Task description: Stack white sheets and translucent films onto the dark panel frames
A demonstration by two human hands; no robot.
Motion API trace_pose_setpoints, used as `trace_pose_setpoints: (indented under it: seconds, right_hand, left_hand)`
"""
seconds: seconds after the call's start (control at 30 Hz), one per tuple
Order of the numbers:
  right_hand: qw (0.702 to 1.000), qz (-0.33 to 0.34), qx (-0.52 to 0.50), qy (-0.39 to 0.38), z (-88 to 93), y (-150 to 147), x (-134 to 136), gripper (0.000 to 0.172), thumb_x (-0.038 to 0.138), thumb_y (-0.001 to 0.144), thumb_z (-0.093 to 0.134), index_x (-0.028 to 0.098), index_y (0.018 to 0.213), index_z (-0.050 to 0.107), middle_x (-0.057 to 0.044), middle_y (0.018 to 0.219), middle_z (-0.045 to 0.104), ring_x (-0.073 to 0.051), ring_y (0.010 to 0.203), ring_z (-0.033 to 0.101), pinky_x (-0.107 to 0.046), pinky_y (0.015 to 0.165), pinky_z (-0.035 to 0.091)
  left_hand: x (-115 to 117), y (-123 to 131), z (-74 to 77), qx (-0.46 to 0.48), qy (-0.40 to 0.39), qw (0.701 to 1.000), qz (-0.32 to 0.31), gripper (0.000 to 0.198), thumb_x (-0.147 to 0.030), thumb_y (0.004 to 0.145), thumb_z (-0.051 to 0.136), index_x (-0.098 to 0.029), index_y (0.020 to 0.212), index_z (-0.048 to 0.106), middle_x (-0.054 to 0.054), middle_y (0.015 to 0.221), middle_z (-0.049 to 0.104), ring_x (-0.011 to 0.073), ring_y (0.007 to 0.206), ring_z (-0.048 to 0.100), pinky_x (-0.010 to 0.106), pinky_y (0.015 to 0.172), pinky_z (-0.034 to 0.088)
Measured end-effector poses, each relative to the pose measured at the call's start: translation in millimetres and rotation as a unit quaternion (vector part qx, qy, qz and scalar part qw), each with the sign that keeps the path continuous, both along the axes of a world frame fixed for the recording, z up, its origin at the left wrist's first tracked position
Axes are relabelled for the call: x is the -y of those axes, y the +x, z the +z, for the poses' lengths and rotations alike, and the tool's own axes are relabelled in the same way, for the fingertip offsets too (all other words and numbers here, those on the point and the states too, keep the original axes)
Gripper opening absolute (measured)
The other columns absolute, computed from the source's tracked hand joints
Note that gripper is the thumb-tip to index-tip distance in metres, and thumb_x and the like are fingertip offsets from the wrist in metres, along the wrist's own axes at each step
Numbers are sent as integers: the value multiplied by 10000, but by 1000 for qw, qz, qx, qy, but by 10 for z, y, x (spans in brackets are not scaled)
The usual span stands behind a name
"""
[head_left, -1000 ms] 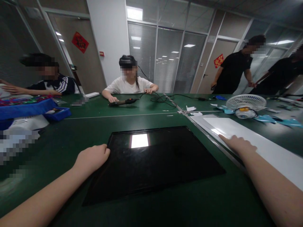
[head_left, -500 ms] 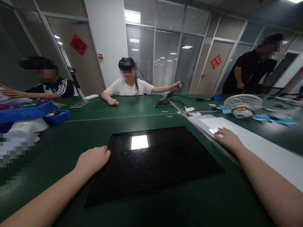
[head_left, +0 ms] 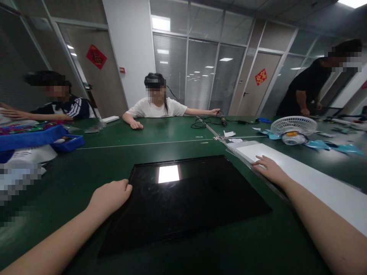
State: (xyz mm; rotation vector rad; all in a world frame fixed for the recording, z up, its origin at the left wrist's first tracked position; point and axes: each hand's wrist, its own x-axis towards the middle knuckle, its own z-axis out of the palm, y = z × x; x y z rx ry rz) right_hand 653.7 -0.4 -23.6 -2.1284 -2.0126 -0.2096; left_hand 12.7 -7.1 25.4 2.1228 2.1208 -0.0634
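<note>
A glossy black screen panel (head_left: 189,202) lies flat on the green table before me, a bright light mirrored in it. My left hand (head_left: 110,196) is closed on the panel's left edge, thumb on the near side of its far left corner. To the right of the panel, a white sheet (head_left: 312,175) rests on a clear, grey-edged layer. My right hand (head_left: 271,170) is on the sheet's left border, fingers stretched out and apart, with nothing seen in them.
Blue trays (head_left: 69,142) with parts stand at the left. A white fan cage (head_left: 294,126) and light-blue blades (head_left: 329,145) lie at the back right. Across the table a person's hand (head_left: 215,112) is by a dark corded tool (head_left: 223,120). Other people are at both sides.
My right hand has shifted slightly left and its fingers have spread from a curled pose. The person opposite has lowered the corded tool to the table. The person at right leans farther right.
</note>
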Motion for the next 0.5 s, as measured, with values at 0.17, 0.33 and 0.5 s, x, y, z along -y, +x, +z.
trace_pose_setpoints:
  seconds: [0.17,0.33,0.5]
  right_hand:
    - [996,-84,12,19,-13,-48,29,660,598,873,368,171,1357,503,-143,1476,410,-317,1369,338,-499,1075,325]
    - [979,-194,-10,-59,-109,-10,51,917,771,809,238,135,1457,367,-191,1532,289,-390,1391,265,-638,1033,302]
    - [980,-183,-17,-77,-72,-25,70,927,793,790,208,183,1476,341,-165,1555,248,-394,1407,223,-671,1028,272]
  left_hand:
    - [-25,-53,-84,34,19,999,4,499,-437,851,303,-155,974,697,175,960,711,320,864,676,393,668,498]
    - [-55,-174,-80,101,31,994,7,384,-460,809,380,-218,783,678,90,804,695,265,755,654,354,659,466]
    - [-158,-378,-25,362,144,917,90,437,-541,813,431,-237,511,342,-42,460,354,136,455,397,272,503,353]
